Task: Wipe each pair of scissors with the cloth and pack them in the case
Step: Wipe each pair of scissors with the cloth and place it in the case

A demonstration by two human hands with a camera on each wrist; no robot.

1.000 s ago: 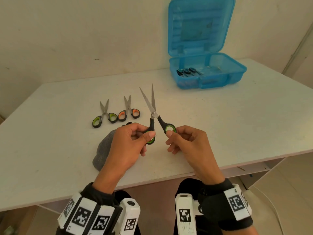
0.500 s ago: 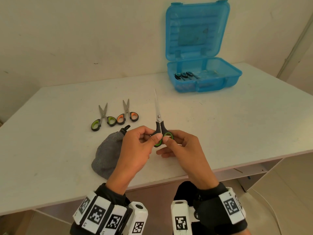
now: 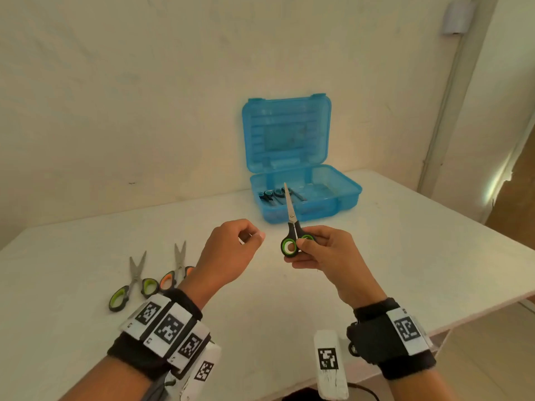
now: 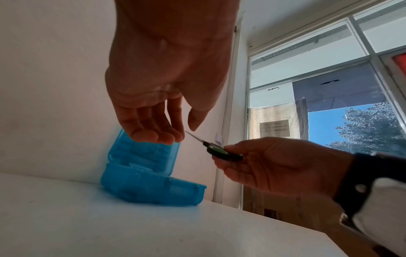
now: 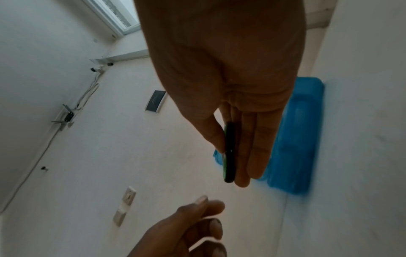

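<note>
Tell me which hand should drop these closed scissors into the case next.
Right. The right hand already pinches the green-handled scissors, blades closed and pointing toward the open blue case. The left hand holds nothing and sits farther from the case.

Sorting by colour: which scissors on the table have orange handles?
The right-hand pair beside the left wrist; the pair to its left has green handles.

The left hand (image 3: 231, 250) has let go of the green-handled scissors (image 3: 292, 230) and drawn aside, fingers loosely curled. The right hand (image 3: 321, 253) alone now pinches them, blades closed, lifted toward the blue case (image 3: 347, 195) near the table's far edge.
</note>
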